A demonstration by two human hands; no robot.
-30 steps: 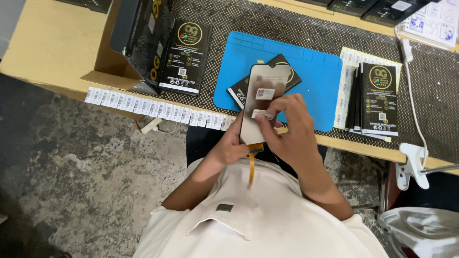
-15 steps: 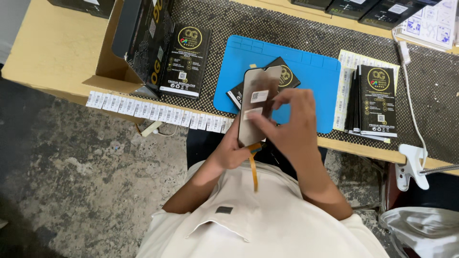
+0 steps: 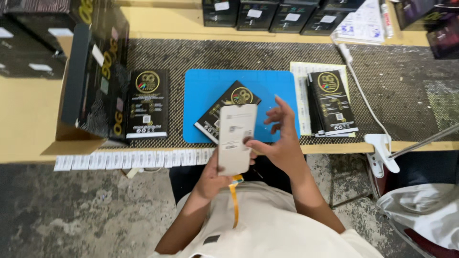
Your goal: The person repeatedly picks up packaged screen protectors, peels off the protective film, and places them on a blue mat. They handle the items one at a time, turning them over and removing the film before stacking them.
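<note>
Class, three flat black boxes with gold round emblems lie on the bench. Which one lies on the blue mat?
The tilted flat black box in the middle lies on the blue mat, partly behind the pale phone screen panel. The other two lie straight, off the mat.

There is one blue mat [image 3: 267, 91] at the middle of the desk. One black box [image 3: 227, 109] lies on the mat. One more black box [image 3: 147, 103] lies at 9 o'clock from the mat, and a small stack of them [image 3: 331, 102] lies at 3 o'clock. Four dark boxes [image 3: 272, 14] stand in a row at 12 o'clock. There is one phone screen panel [image 3: 235, 138], with one orange ribbon cable [image 3: 234, 200] hanging at 6 o'clock. One strip of white labels [image 3: 134, 159] runs along the desk edge.
</note>
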